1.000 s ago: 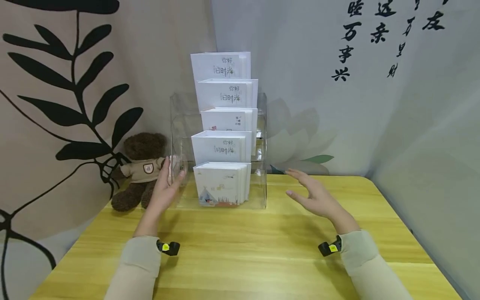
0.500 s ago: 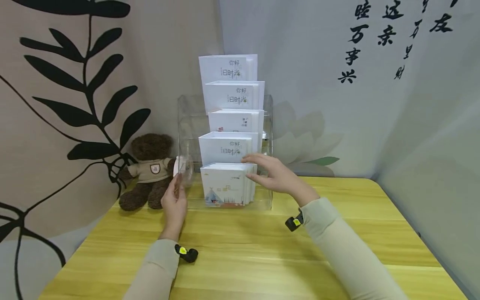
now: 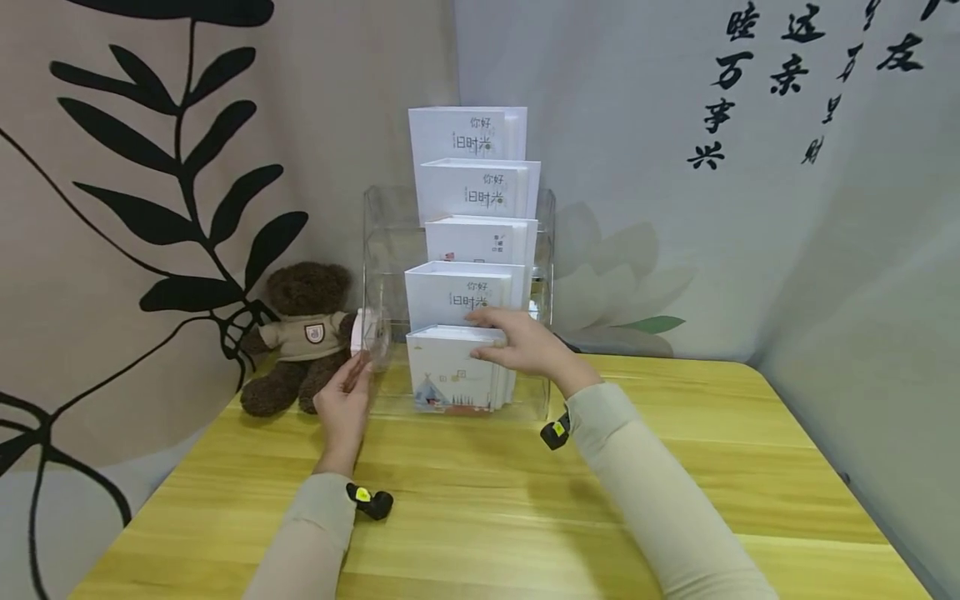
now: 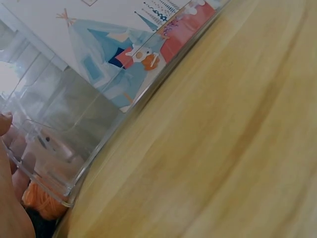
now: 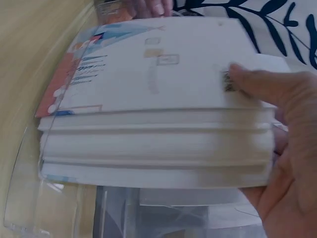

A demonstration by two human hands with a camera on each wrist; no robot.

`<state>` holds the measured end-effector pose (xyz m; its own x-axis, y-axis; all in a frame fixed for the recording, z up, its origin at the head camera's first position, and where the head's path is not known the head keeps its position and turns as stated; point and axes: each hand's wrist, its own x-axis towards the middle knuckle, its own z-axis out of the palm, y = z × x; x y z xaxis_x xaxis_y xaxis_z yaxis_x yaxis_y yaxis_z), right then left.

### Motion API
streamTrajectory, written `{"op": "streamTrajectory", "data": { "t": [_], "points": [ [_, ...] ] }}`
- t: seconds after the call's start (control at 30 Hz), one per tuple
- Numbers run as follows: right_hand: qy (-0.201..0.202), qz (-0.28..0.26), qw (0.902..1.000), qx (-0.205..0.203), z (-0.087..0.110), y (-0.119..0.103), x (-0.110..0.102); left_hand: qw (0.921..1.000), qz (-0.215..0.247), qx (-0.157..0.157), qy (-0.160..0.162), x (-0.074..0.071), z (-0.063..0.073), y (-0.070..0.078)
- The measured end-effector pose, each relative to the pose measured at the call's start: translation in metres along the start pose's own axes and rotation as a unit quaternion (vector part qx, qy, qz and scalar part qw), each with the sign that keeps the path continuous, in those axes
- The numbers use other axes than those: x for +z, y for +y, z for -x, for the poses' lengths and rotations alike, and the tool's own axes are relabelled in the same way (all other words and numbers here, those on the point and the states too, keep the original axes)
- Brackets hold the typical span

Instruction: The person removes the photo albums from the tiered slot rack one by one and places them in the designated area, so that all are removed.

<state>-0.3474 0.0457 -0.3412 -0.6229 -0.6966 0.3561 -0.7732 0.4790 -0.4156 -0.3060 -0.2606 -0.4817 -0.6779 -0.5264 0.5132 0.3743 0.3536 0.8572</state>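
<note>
white front book with blue tent print, yellow wood-grain table, brown bear, cream sleeves

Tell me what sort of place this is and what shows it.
Probably a decorated room corner, though whether home or studio isn't clear. A wood-grain table stands by a backdrop printed with calligraphy; on it, a teddy bear sits beside a clear tiered rack of white books.

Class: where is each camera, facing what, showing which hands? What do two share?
Head: worn there, facing forward and down at clear rack; left hand, right hand show.
Left wrist: on that wrist, facing the rack's lower front; left hand partly shows.
Right wrist: on that wrist, facing front books; right hand, left fingertips show.
Both wrist views share the tent picture.
</note>
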Motion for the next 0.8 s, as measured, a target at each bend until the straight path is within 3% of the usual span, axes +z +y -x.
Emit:
{"op": "streamTrajectory", "data": {
  "t": [0.2,0.47,0.8],
  "points": [
    [-0.021,0.049,0.9979,0.035,-0.003,0.001,0.003,0.9998,-0.005,-0.019,0.003,0.002,0.0,0.0],
    [-0.022,0.107,0.9933,0.038,-0.004,-0.002,0.007,0.9994,-0.018,-0.031,0.002,0.002,0.0,0.001],
    [-0.007,0.125,0.9909,0.05,-0.002,-0.004,0.013,0.9992,-0.027,-0.028,0.001,0.001,0.0,0.001]
  ]
}}
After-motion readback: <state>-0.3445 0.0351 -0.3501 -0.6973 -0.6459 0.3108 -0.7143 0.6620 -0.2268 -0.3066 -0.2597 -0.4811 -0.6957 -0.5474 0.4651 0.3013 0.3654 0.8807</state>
